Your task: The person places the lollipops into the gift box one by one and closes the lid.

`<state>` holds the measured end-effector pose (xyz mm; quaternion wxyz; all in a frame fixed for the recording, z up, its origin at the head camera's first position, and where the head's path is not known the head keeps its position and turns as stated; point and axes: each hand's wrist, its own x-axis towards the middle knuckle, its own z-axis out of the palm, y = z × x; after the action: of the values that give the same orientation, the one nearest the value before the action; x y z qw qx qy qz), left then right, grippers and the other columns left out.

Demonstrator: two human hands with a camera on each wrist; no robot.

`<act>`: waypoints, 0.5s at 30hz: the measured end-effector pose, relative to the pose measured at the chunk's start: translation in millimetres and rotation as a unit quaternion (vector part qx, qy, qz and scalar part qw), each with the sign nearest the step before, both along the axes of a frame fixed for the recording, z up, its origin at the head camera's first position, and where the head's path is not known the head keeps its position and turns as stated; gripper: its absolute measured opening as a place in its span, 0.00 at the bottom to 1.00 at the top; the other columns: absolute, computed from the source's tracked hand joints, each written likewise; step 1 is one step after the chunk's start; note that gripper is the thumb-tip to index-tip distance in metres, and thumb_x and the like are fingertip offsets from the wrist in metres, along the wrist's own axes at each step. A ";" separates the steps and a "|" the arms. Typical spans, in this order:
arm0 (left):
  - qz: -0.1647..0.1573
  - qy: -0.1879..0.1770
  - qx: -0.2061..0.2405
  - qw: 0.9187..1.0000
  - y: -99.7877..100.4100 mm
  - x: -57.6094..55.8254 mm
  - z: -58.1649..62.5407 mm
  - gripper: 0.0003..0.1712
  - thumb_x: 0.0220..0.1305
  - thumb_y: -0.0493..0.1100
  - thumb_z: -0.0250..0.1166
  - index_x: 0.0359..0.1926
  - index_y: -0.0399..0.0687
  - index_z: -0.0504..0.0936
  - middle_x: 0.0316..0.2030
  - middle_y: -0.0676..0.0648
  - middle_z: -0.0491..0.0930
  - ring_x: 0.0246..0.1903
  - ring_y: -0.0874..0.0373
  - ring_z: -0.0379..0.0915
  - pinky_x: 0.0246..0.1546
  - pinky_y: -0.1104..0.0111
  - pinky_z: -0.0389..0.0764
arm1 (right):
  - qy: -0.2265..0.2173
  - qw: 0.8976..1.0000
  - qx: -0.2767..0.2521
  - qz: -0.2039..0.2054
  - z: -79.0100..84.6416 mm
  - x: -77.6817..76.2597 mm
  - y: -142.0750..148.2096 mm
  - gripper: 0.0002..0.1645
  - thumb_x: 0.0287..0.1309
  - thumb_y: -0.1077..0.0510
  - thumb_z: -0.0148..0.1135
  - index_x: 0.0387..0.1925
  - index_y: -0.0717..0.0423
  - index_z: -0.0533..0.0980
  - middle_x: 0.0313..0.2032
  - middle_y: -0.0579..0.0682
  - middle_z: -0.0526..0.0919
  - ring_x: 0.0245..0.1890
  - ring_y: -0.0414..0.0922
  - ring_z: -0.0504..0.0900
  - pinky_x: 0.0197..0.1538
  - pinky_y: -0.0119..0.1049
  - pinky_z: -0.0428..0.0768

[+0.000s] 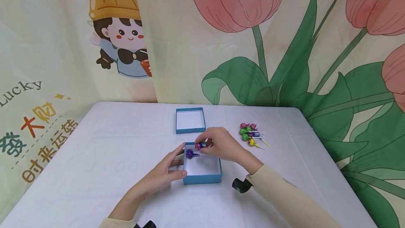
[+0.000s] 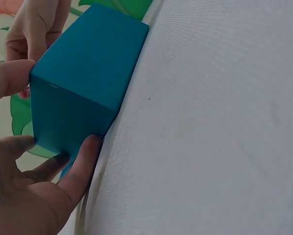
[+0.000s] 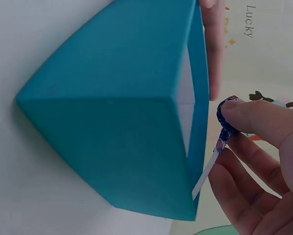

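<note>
My right hand (image 1: 221, 144) pinches a lollipop (image 3: 228, 113) in a blue and red wrapper between thumb and fingers. The lollipop is over the back of an open blue box (image 1: 202, 179); in the right wrist view its white stick reaches the box's rim. A purple-wrapped lollipop (image 1: 190, 154) lies inside the box at the left, its stick pointing right. My left hand (image 1: 162, 171) rests against the box's left side, fingers spread along that wall and thumb at the front left corner. In the left wrist view these fingertips (image 2: 91, 142) touch the blue wall low down.
Behind the box lies a shallow blue lid (image 1: 190, 130) with its white inside facing up. To the right is a pile of several lollipops (image 1: 245, 131) in pink, green, blue and yellow wrappers. A white cloth (image 1: 95, 171) covers the table; a printed curtain hangs behind.
</note>
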<state>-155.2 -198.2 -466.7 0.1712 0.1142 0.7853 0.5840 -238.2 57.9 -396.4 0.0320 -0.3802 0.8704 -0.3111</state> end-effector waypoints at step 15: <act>-0.019 0.010 0.012 1.000 -3.3 0.9 -1.1 0.51 0.75 0.47 0.67 0.86 0.70 0.46 0.85 0.41 0.44 0.79 0.37 0.56 0.75 0.42 0.65 | -0.008 0.999 0.031 -0.008 -28.5 3.5 -20.2 0.16 0.60 0.61 0.79 0.51 0.52 0.89 0.43 0.42 0.90 0.39 0.40 0.85 0.42 0.24 0.82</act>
<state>-154.4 -201.5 -467.8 0.1732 0.1363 0.7778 0.5886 -234.7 37.7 -424.9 0.0479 -0.3695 0.8826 -0.2866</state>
